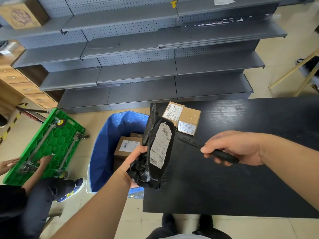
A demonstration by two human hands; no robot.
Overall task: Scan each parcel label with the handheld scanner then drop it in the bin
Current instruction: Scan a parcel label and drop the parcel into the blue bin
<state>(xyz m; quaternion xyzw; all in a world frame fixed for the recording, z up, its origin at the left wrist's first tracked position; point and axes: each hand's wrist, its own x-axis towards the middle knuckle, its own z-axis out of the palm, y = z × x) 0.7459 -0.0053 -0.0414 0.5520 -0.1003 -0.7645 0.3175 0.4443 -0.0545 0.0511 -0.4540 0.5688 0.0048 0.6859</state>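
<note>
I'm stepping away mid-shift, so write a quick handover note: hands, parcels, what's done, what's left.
Left hand: holds the black poly mailer upright by its lower end, label facing the wearer, between table edge and bin.
Right hand: grips the black handheld scanner, its tip pointed at the mailer's label.
Blue bin: on the floor left of the black table; cardboard parcels already inside.
Left: finish this scan if it hasn't registered, drop the mailer in, then do the cardboard boxes on the table's far left corner.
</note>
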